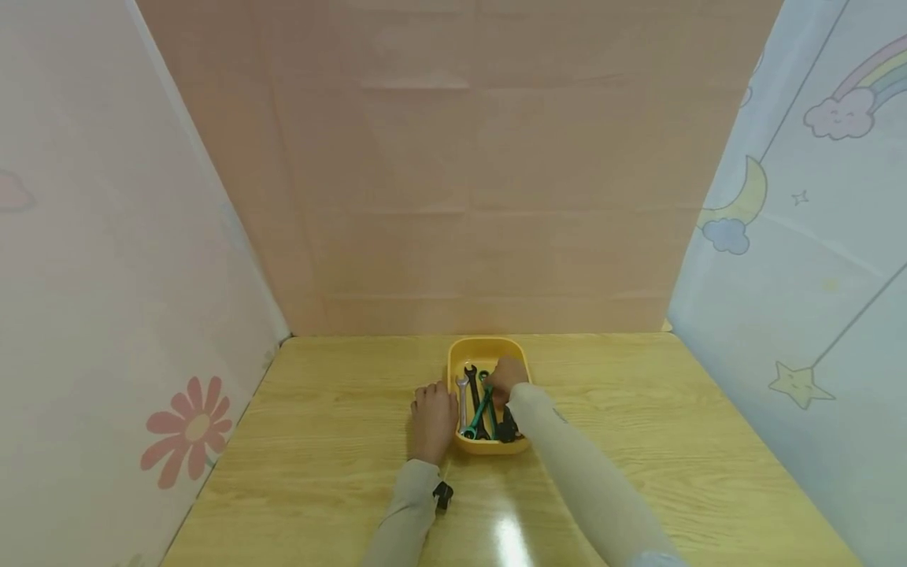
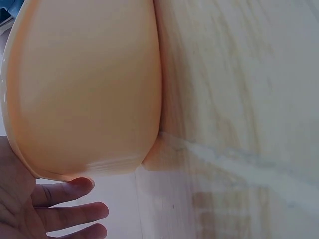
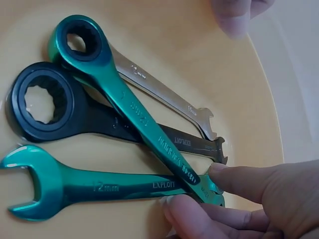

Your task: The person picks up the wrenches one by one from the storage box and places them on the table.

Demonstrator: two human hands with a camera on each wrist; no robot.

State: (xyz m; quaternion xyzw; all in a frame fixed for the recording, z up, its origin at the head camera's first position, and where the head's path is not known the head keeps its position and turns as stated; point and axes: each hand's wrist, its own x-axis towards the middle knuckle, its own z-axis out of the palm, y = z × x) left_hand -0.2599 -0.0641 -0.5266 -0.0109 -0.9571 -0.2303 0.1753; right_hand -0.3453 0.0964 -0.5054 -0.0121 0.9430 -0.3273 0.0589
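Note:
A yellow plastic bin [image 1: 489, 449] on the table holds several wrenches. My right hand [image 1: 509, 378] reaches in and pinches the open end of a green ratchet wrench [image 3: 132, 112] between thumb and fingers. That wrench slants across a black ratchet wrench [image 3: 107, 119] and a second green wrench [image 3: 114, 188] marked 12mm. A silver wrench [image 3: 157, 91] lies beyond the black one, near the bin's left wall. My left hand [image 1: 434, 417] grips the left rim, a fingertip showing inside it; in the left wrist view, other fingers [image 2: 75, 215] extend past the bin's corner.
Light wood-grain tabletop [image 1: 340, 409] surrounds the bin. A tan backdrop [image 1: 468, 197] rises at the table's far edge. Patterned panels stand along the left [image 1: 127, 236] and right [image 1: 815, 260]. A small black device [image 1: 442, 494] sits on the left wrist.

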